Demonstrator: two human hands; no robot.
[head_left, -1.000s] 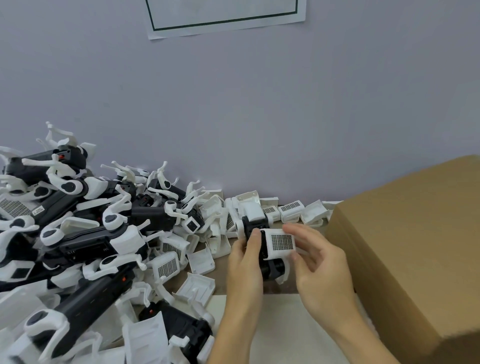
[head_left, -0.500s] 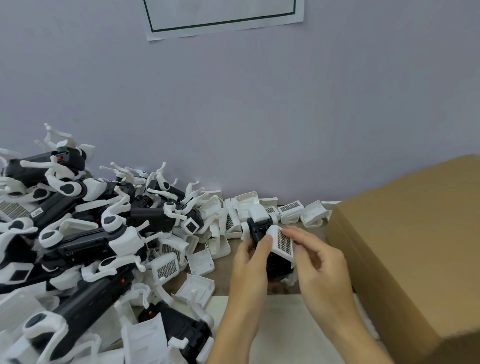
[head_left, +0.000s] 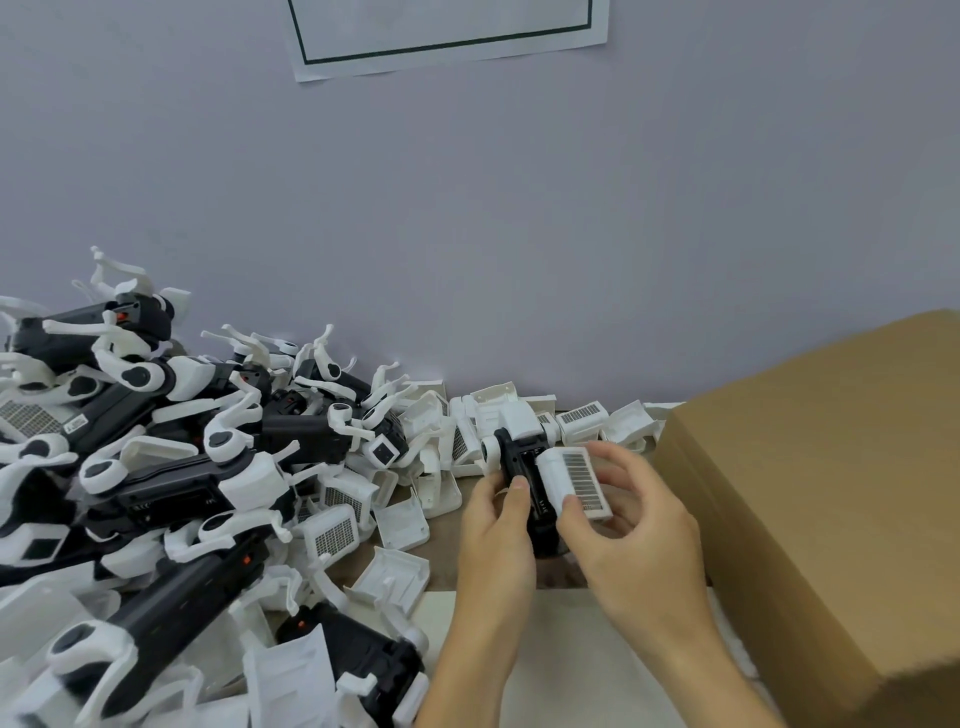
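Between a heap of parts (head_left: 171, 467) and a cardboard box (head_left: 810, 493), the left hand (head_left: 498, 535) grips a black unit (head_left: 522, 470) while the right hand (head_left: 644, 535) pinches a white vented cover (head_left: 574, 480) against its side; fitting appears in hand, next needing alignment and a firm press.

A plain lilac-grey wall (head_left: 519, 234) fills the upper part of the scene under soft, even light. A white paper sheet (head_left: 447, 31) with a dark green border line hangs on it, cut off at the top. Below, a brown tabletop (head_left: 441, 540) meets the wall, with a white mat (head_left: 561, 665) at its near edge. A large cardboard box (head_left: 831, 493) stands at right; a heap of black-and-white plastic parts (head_left: 156, 467) lies at left.
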